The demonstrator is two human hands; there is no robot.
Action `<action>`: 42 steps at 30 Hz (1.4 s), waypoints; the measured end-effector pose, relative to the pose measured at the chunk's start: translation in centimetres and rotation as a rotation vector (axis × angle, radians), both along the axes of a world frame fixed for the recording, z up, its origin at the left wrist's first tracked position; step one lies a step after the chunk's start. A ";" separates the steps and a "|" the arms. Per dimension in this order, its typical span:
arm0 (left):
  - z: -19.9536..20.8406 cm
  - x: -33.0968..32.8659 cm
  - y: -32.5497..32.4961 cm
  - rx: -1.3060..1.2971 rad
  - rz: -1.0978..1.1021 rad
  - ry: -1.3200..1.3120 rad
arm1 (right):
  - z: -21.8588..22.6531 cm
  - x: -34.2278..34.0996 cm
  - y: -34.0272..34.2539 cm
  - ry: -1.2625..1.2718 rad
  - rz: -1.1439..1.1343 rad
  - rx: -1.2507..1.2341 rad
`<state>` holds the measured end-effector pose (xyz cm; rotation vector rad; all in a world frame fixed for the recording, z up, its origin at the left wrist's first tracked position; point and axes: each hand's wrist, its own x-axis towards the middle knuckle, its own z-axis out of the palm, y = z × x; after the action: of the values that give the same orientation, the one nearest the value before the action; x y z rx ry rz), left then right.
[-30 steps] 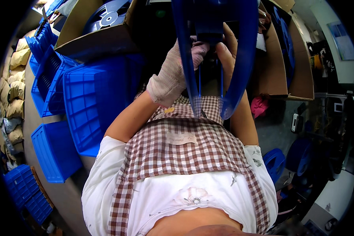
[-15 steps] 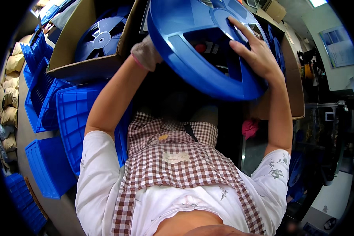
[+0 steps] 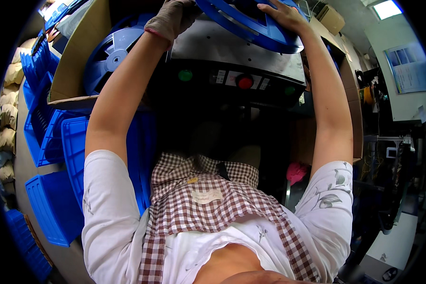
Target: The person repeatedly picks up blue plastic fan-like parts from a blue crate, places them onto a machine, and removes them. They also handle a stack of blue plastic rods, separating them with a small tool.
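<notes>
A large blue plastic reel (image 3: 270,42) is at the top edge of the view, partly cut off, over the metal top (image 3: 208,45) of a dark machine. My left hand (image 3: 171,20), in a grey glove, is at the reel's left rim with its fingers curled; the fingertips are partly hidden. On the reel's right side lies my bare right hand (image 3: 286,15), thumb and fingers gripping the openwork face. The machine's front panel carries a red button (image 3: 244,81) and a green button (image 3: 185,75) under the reel.
An open cardboard box (image 3: 73,71) at the left contains more blue reels (image 3: 113,59). Blue plastic crates (image 3: 54,203) stand on the floor to my left. Another cardboard box (image 3: 355,111) stands at the right, near a pink cloth-like item (image 3: 297,173).
The reel has moved away from me and tipped flatter over the machine, with both arms stretched farther forward. The machine's metal top and buttons have come into view.
</notes>
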<state>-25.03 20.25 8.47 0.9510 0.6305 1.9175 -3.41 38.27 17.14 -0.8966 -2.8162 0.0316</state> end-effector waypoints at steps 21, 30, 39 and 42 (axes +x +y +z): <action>-9.5 9.0 -11.0 -0.481 0.989 1.150 | -15.4 18.5 0.6 0.816 -0.205 -0.370; -13.7 4.1 -9.0 -0.372 0.803 0.659 | -18.6 13.9 1.5 0.688 -0.143 -0.112; -17.3 3.3 -12.9 -0.390 0.905 0.634 | -8.8 19.8 11.7 0.845 -0.249 0.125; -16.2 3.8 -11.6 -0.372 0.935 0.704 | -11.0 25.7 18.4 0.687 -0.510 0.256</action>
<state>-21.21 8.66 -7.76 1.1904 2.0542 2.0468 22.34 56.62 6.13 -1.2212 -1.8683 -0.0754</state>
